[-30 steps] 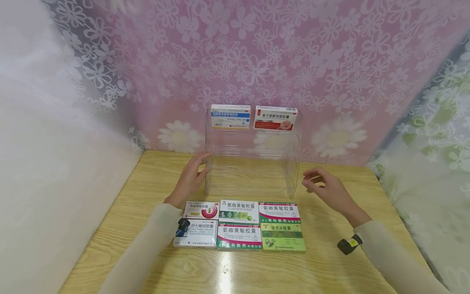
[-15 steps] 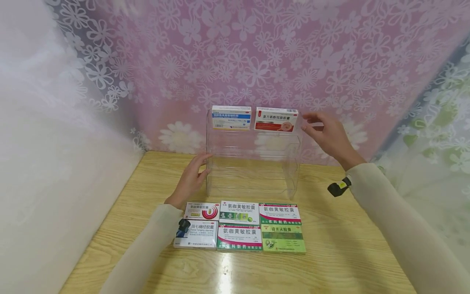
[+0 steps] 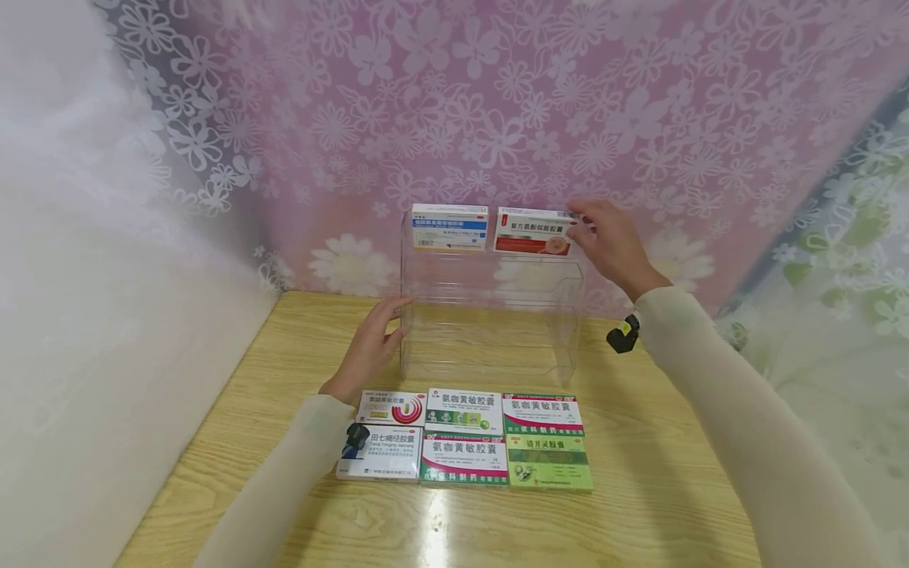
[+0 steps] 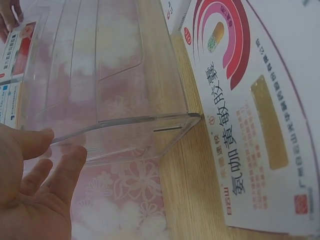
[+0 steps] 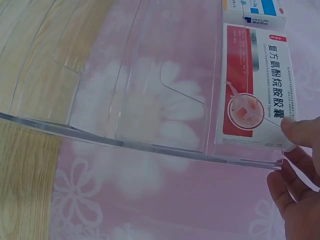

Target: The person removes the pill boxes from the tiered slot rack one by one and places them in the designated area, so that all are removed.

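A clear plastic tiered display rack (image 3: 490, 315) stands on the wooden table. My left hand (image 3: 369, 343) holds its left side panel, with fingertips on both sides of the edge in the left wrist view. Two medicine boxes sit side by side on the top tier: a blue-and-white medicine box (image 3: 450, 228) at left and a red-and-white medicine box (image 3: 533, 231) at right. My right hand (image 3: 612, 241) pinches the right end of the red-and-white box. In the right wrist view its thumb (image 5: 300, 132) presses the box's front, while the other fingers are behind, partly hidden.
Several medicine boxes lie flat in two rows before the rack, among them a capsule box with red arcs (image 3: 390, 408) and a green box (image 3: 550, 463). Bare wooden table (image 3: 284, 505) shows in front. A pink floral backdrop (image 3: 454, 102) hangs behind the rack.
My right hand has risen from beside the rack's lower right, then moved left onto the red-and-white medicine box. My left hand stays at the rack's left side.
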`<state>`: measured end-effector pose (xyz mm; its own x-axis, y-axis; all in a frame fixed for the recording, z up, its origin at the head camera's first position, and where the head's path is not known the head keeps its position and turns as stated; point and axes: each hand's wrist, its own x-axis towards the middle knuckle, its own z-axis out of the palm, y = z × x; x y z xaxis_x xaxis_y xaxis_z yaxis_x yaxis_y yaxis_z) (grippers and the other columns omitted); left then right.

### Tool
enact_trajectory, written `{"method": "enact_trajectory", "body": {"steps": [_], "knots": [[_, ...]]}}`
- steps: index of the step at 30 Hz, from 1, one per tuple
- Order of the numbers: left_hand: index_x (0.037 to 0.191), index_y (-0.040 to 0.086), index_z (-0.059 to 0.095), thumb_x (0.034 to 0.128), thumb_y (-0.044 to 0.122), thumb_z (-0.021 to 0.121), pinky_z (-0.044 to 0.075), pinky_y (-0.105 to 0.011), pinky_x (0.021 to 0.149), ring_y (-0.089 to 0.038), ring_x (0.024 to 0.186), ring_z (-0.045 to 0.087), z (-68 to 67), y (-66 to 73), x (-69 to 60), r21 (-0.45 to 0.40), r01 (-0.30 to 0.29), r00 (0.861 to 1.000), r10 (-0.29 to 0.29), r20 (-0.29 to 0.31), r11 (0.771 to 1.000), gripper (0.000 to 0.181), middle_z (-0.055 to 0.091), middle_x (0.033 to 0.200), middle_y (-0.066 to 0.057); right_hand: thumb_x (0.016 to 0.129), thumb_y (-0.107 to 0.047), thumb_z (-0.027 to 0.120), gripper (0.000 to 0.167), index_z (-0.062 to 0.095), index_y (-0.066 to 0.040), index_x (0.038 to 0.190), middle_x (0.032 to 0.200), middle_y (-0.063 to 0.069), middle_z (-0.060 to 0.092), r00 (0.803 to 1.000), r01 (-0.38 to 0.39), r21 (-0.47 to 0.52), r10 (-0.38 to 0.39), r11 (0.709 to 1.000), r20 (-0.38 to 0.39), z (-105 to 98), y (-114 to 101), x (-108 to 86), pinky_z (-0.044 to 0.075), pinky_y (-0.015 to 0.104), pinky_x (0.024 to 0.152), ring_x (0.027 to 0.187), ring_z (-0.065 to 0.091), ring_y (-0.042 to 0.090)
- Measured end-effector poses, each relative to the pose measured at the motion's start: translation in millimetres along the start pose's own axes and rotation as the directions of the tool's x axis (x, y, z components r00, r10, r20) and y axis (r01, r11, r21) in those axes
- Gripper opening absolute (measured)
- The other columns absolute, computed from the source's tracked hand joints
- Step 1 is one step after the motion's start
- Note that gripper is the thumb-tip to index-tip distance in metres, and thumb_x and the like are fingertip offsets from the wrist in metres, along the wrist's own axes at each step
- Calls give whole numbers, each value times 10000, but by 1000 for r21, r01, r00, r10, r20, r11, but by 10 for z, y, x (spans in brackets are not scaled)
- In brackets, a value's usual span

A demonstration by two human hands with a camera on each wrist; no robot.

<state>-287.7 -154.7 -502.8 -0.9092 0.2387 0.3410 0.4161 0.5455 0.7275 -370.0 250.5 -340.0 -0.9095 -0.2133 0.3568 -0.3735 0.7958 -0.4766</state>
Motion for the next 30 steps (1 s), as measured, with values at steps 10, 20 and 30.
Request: {"method": "enact_trajectory", "body": {"steps": [10, 20, 30], "knots": [[1634, 160, 480, 1102, 33, 623, 594, -557, 1094, -389, 1449, 575, -1, -6, 2, -2, -4, 1000, 4, -1, 1000, 565, 439, 1682, -117, 1113, -95, 626, 407, 622, -34, 1515, 1466, 234, 538, 999, -22, -8, 22, 1000, -45, 50, -43, 38, 456, 621, 1158, 1299, 523, 415], [1641, 293, 468, 1121, 90, 608, 590, -529, 1113, -348, 1470, 561, 21, -61, 5, -2, 22, 1000, -22, 12, 1000, 575, 429, 1697, -70, 1101, -85, 647, 358, 667, -24, 1453, 1443, 168, 528, 961, 103, 100, -73, 990, -268, -242, -133, -35, 583, 427, 1135, 1300, 597, 295], [1636, 286, 475, 1118, 93, 615, 590, -538, 1111, -390, 1469, 556, 18, -51, -2, -14, 17, 1000, -17, 9, 1000, 571, 435, 1691, -83, 1107, -201, 662, 393, 679, -143, 1495, 1326, -84, 535, 970, 21, 99, 4, 995, -241, -813, 162, -491, 537, 121, 1044, 1192, 550, 29]]}}
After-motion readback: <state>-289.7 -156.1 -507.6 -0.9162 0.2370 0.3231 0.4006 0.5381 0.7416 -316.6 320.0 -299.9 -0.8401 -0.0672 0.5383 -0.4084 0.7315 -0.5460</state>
